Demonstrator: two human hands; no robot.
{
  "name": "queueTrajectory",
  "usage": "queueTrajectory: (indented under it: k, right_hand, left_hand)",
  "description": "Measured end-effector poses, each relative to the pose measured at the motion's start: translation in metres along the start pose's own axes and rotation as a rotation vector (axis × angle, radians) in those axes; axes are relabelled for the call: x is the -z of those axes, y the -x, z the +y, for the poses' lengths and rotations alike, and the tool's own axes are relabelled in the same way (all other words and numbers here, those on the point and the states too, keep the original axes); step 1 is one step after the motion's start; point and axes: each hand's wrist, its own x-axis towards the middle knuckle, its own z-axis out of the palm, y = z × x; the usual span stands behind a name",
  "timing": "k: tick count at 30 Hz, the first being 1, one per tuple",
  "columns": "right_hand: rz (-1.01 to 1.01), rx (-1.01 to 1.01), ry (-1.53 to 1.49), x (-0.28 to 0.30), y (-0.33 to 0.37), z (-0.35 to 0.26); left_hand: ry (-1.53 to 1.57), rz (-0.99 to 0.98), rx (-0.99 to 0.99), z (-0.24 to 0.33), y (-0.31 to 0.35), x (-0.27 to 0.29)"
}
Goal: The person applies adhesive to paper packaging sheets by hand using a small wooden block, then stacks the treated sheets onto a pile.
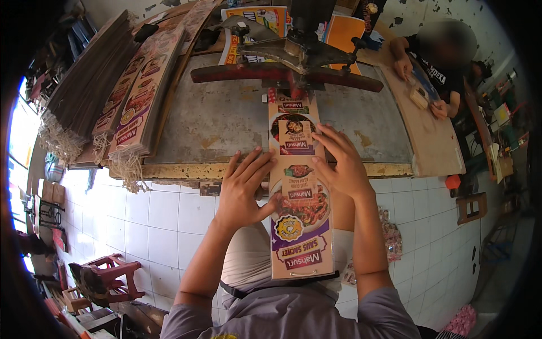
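Note:
A long printed cardboard strip (302, 212) with food pictures and a purple band runs from under the metal press (296, 70) toward my lap. Its near end, with a short white cord, overhangs the table edge. My left hand (245, 183) lies at the strip's left side, fingers stretched toward the press and thumb on the strip. Fingers apart, my right hand (341, 164) rests along the right edge, its fingertips on the printed face. A smaller printed piece (296, 138) appears on the strip between the hands; I cannot tell whether it is loose.
Stacks of similar corded strips (141, 101) lie on the table's left. Behind the press are colourful printed sheets (344, 39). At the right a co-worker (443, 68) handles a small block at the wooden board (440, 147). A red stool (113, 277) stands on the tiled floor.

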Motion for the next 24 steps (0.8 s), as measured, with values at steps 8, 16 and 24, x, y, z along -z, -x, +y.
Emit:
queueTrajectory:
  k: [8,16,24]
  right_hand:
    - [0.023,0.019,-0.006,0.0010,-0.0003,-0.0016]
    - [-0.006,-0.006,0.008,0.0007,0.0016,-0.0001]
    - [-0.017,-0.008,-0.001,0.0008,0.0015,-0.0009]
  left_hand:
    - [0.030,0.010,-0.002,-0.0005,0.0005,0.0002]
    - [0.029,0.009,-0.005,-0.0017,0.0009,-0.0009]
    - [0.025,0.002,0.007,-0.0021,0.0021,-0.0019]
